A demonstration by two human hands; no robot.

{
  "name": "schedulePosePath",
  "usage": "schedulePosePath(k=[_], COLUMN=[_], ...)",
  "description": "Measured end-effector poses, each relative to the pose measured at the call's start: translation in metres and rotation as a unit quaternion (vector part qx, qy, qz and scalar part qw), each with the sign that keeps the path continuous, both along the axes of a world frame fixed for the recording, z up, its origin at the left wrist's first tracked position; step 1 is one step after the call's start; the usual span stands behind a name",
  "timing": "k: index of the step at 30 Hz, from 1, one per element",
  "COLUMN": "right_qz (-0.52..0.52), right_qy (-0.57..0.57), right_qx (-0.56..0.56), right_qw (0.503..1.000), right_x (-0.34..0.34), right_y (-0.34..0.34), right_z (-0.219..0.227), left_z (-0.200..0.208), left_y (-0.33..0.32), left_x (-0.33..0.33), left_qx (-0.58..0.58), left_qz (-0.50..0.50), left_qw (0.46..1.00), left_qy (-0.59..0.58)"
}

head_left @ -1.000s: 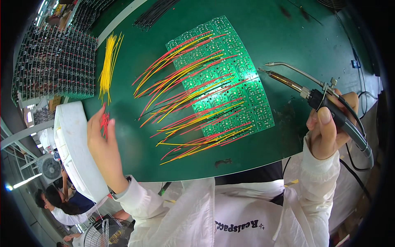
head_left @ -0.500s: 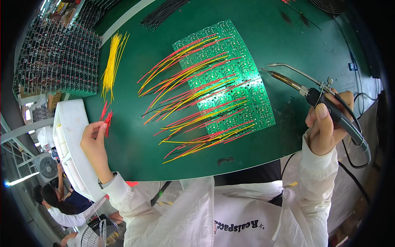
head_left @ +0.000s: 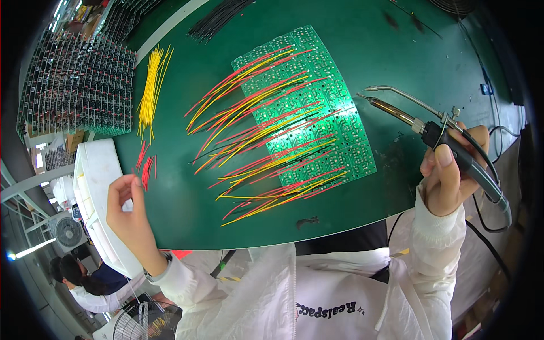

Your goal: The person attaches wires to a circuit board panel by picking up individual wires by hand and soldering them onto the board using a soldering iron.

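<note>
My right hand point(head_left: 447, 175) grips a soldering iron point(head_left: 453, 139) with a thin metal tube alongside its tip. The tip points left, just off the right edge of a green circuit board panel point(head_left: 345, 133). Red, yellow and black wires point(head_left: 232, 107) stand attached in rows on the panel, their loose ends fanning left. My left hand point(head_left: 127, 212) hovers at the table's left edge, its thumb and forefinger pinched together. A faint red sliver shows at those fingertips, too small to make out. Just beyond them lie short red wires point(head_left: 147, 173).
A bundle of yellow wires point(head_left: 150, 93) lies at the left, black wires point(head_left: 218, 20) at the back. A white tray point(head_left: 99, 164) stands against the table's left edge. Stacked boards point(head_left: 76, 79) rise at the far left. A cable point(head_left: 484, 226) hangs from the iron.
My left hand has drawn back slightly from the short red wires, which now lie more spread out. The view has shifted a little; the soldering iron stays nearly in place.
</note>
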State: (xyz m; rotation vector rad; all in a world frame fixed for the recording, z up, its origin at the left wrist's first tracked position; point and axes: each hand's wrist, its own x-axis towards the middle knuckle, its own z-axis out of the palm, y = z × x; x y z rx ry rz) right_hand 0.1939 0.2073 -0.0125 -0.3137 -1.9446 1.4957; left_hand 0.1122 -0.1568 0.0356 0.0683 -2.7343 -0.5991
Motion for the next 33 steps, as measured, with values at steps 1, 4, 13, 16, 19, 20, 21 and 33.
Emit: schedulePosePath(k=[1,4,13,16,19,20,21,33], right_qz=[0.001,-0.008,-0.002,0.003,0.018,0.023,0.029,0.011], right_qy=[0.0,-0.006,0.014,0.017,0.026,0.025,0.024,0.031], right_qx=[-0.002,-0.025,-0.014,-0.006,-0.012,-0.019,-0.025,-0.067], right_qw=[1.0,1.0,1.0,1.0,0.999,0.999,0.999,0.997], right_x=[0.0,-0.001,0.0,0.0,0.0,0.0,0.0,0.008], right_y=[-0.001,-0.003,0.001,0.002,0.001,0.001,0.0,-0.003], right_z=[0.002,0.001,-0.003,-0.002,-0.001,0.0,0.0,-0.001], left_z=[0.003,-0.001,-0.014,-0.025,-0.028,-0.029,-0.031,-0.037], left_y=[0.008,0.039,0.151,0.164,0.168,0.168,0.167,0.179], left_x=[0.005,0.017,0.063,0.065,0.059,0.059,0.059,0.009], left_qx=[-0.002,0.11,0.21,0.198,0.182,0.182,0.192,0.105], left_qz=[0.001,-0.019,-0.355,-0.353,-0.347,-0.348,-0.35,-0.374], left_qw=[1.0,0.993,0.885,0.897,0.91,0.91,0.908,0.921], left_qy=[0.0,-0.049,-0.217,-0.175,-0.134,-0.134,-0.126,0.023])
